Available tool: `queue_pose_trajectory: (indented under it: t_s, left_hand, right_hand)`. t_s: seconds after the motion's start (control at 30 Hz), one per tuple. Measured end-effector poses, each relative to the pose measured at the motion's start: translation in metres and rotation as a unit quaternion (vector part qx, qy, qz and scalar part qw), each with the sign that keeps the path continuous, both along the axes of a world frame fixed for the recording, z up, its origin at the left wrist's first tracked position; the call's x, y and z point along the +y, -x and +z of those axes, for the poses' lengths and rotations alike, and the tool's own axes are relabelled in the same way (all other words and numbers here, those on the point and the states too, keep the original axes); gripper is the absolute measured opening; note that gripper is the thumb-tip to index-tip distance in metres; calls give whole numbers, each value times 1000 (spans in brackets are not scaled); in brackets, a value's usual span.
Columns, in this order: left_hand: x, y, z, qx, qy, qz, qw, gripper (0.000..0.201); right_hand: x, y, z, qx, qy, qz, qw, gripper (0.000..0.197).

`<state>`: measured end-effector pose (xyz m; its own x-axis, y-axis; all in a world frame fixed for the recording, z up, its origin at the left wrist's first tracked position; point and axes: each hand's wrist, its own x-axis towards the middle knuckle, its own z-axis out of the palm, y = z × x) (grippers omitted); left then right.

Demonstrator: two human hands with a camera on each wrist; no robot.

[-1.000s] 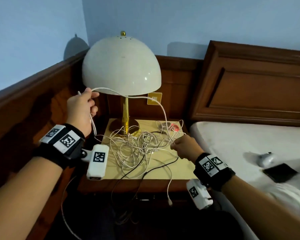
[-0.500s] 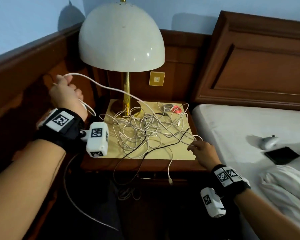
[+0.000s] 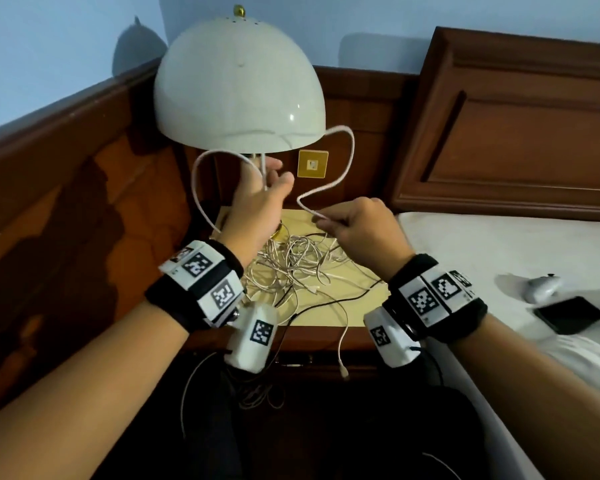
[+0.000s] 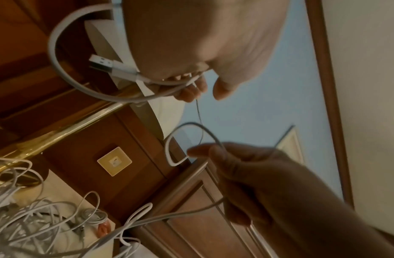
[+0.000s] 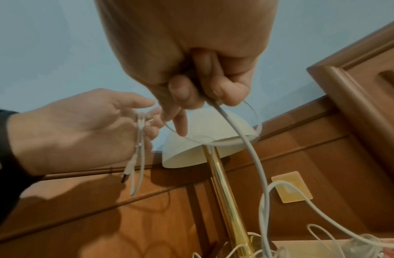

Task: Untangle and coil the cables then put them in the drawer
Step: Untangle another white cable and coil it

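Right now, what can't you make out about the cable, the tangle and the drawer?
- White cable: head view, its far end is lost in the tangle.
- Tangle: number of cables unreadable; strands overlap, and both arms cover its edges.
- Drawer: head view, front too dark to tell open or closed; wrist views miss it.

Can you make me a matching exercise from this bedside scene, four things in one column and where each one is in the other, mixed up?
Things:
1. white cable
2. cable tangle
3. black phone
4. gold wall plate

Places:
A. lying on the white bed
B. fixed to the wood panel behind the lamp
C. held up between the left hand and the right hand
D. piled on the nightstand top

Pairs: 1-C, 2-D, 3-A, 4-B
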<state>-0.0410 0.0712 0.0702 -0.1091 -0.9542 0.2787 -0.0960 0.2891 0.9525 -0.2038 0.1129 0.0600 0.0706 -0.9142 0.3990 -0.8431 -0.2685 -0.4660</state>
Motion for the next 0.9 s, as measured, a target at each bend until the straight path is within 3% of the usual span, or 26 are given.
queue_pose_trajectory:
  t_s: [0.07,0.13,0.33,0.47,0.57,0.73,0.9]
  left_hand:
    - [2,7,-4,-66,32,-6,997,9]
    - [3,9,-11,-120,37,-28,992,15]
    - [13,-1,-31,-209,-110,-168,957,34]
    - [17,-11,-17,-318,-45,-150,935,37]
    - [12,-19,0,-287,-19,-121,950,42]
    - [0,-25,26,-153,-8,-38,987,32]
    - [-10,-35,54,-34,-18,-8,999,27]
  right_hand:
    - [-1,-7,-1,3,-15,25,1000,15]
    - [0,-8,-5,-4,-12,45,999,17]
    - [10,11,-29,-102,38,6,994,26]
    - [12,25,-59,-133,-20,-29,991,29]
    - [0,31,-77,-129,-70,-41,988,26]
    - [-49,29,-77,-134,-75,-55,987,17]
    - [-84,10,-65,-181,-109,-55,976,18]
